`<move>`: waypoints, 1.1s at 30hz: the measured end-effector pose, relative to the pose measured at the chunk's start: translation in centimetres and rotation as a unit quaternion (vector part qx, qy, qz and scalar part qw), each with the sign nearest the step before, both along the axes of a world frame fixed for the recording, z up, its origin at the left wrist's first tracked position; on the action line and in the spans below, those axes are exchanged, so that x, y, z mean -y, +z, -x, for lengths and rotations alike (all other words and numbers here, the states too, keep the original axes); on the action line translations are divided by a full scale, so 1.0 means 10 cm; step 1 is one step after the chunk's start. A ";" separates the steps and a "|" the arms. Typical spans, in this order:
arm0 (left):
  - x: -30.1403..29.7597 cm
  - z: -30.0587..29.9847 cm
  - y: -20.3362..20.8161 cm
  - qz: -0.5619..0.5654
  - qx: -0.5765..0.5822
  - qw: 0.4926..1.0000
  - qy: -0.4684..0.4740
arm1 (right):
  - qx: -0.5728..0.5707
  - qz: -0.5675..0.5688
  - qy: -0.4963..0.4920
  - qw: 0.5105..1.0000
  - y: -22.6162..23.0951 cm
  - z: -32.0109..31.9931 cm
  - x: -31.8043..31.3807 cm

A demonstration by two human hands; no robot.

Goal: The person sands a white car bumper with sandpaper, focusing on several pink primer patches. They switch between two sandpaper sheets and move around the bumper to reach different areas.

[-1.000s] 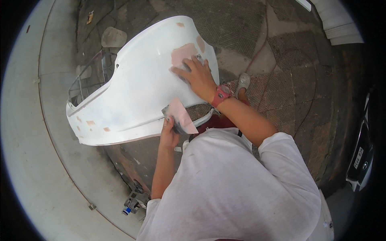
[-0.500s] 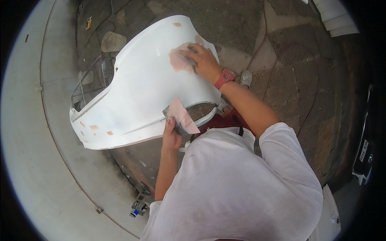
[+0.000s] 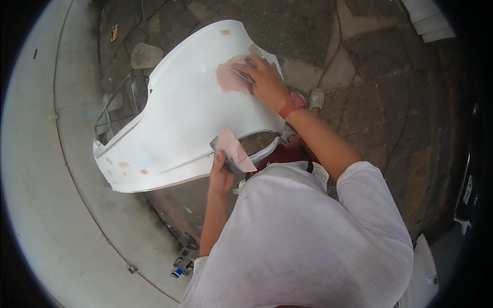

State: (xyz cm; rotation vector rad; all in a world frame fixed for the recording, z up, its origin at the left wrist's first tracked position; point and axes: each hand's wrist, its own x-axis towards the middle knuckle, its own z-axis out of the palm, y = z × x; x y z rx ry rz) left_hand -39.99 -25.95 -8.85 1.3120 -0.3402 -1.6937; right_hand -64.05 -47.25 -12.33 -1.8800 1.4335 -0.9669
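Observation:
A white car bumper (image 3: 179, 97) stretches in front of me, with a large pink filler patch (image 3: 230, 77) near its upper right. My right hand (image 3: 268, 86) lies on the right side of that patch, fingers curled around a small grey sanding pad (image 3: 250, 63), mostly hidden beneath them. At the bumper's near edge, my left hand (image 3: 222, 174) pinches a flat grey sheet with a pink face (image 3: 232, 150), thumb on top. The sheet lies beside the opening (image 3: 259, 142) in the bumper; whether it touches the bumper I cannot tell.
Smaller tan patches (image 3: 124, 165) dot the bumper's left end. A metal frame stand (image 3: 131, 92) and a pale bucket (image 3: 146, 55) are beyond it. A white wall panel (image 3: 36, 154) curves along the left, and a hose (image 3: 339, 38) crosses the floor.
My right hand has shifted slightly right and down over the pink patch. My left hand keeps its hold on the sheet. The whole view has moved a little.

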 end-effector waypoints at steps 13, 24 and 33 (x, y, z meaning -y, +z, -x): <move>0.02 0.05 0.08 -0.016 0.033 0.999 -0.003 | -0.102 0.065 0.100 0.988 -0.31 0.04 -0.60; 0.01 0.08 0.06 -0.025 0.047 0.998 0.020 | 0.128 -0.022 0.037 0.991 -0.44 0.22 0.36; 0.01 0.07 0.10 -0.030 0.037 0.999 -0.007 | 0.147 -0.017 0.028 0.989 -0.67 -0.05 -0.52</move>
